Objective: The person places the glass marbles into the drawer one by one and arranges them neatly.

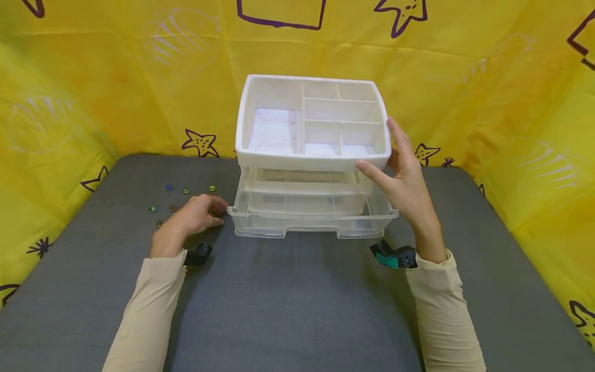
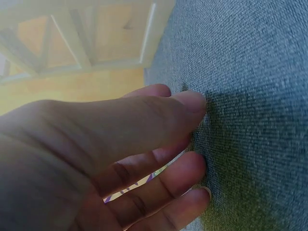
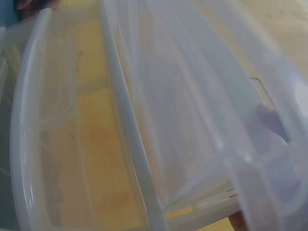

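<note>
A white plastic drawer organizer (image 1: pixel 311 163) stands at the middle of the table, its top divided into compartments. Its clear bottom drawer (image 1: pixel 316 225) is pulled out toward me. My right hand (image 1: pixel 406 181) holds the organizer's right front corner, thumb on the front rim and fingers along the side. Just left of the drawer's corner, my left hand (image 1: pixel 197 214) is lowered to the table. In the left wrist view, its thumb (image 2: pixel 159 113) and bent fingers touch the grey cloth. Whether something lies between the fingertips is hidden.
Several small round marble-like pieces lie left of the organizer, among them a blue one (image 1: pixel 169 188), a green one (image 1: pixel 152 209) and a yellow-green one (image 1: pixel 212 188). A yellow patterned curtain (image 1: pixel 139 77) hangs behind the grey table (image 1: pixel 288 310).
</note>
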Motion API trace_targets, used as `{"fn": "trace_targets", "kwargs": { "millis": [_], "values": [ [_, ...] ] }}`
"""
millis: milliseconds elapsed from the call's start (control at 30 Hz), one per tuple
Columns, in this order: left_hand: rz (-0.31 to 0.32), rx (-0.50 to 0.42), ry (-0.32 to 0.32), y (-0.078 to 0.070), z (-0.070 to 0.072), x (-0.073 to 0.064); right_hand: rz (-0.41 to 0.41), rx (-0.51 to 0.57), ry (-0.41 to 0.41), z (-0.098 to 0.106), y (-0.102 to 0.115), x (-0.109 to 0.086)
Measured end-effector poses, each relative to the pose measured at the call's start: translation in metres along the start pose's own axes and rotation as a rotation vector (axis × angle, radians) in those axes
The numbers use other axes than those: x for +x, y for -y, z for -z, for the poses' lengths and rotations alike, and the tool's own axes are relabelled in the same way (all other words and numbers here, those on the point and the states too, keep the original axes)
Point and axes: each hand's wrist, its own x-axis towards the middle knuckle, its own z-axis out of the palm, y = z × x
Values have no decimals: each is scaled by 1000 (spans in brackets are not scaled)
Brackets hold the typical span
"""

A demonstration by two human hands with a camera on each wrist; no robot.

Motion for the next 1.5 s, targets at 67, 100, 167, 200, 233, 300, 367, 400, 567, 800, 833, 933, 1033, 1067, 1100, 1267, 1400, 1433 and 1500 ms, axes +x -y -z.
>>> {"fn": "trace_targets", "kwargs": {
  "millis": [67,100,167,200,233,300,367,400,567,800,833,933,1033,1067,1100,1267,1400,1433,1500],
  "values": [
    [-6,3,-2,0,-1,0,1,0,1,0,0,0],
    [-8,5,-1,-1,-2,0,0,0,1,0,0,0],
    [-4,7,4,-1,-3,1,-3,-3,1,0,0,0],
    [-1,6,8,-1,-3,1,-5,-5,1,0,0,0],
    [1,4,12,-2,-3,1,-7,-7,1,0,0,0],
    [8,0,20,-2,-4,1,-9,-9,2,0,0,0],
    [11,-4,25,-2,-3,1,-9,-12,1,0,-1,0],
    [12,-4,26,-2,-3,1,-9,-12,1,0,-1,0],
    [16,-7,37,-1,-3,1,-9,-20,-1,0,-1,0],
    [30,-26,46,3,2,-1,-12,-31,-3,0,-1,0],
    [29,-27,38,4,3,-2,-11,-31,-4,0,-1,0],
    [14,-10,-15,5,6,-4,-9,-29,-3,0,-1,0],
    [0,27,-83,6,7,-6,-9,-28,-4,0,-1,0],
    [-2,34,-100,7,7,-6,-10,-27,-4,0,-1,0],
    [-3,38,-113,7,8,-6,-11,-27,-4,0,-1,0],
    [30,23,-144,7,8,-6,-17,-32,-4,0,-1,0],
    [59,16,-143,9,8,-5,-19,-31,-4,0,-1,0],
    [65,16,-139,10,8,-5,-18,-29,-4,0,-1,0],
    [75,16,-129,11,8,-4,-13,-24,-5,0,0,0]
  ]
}}
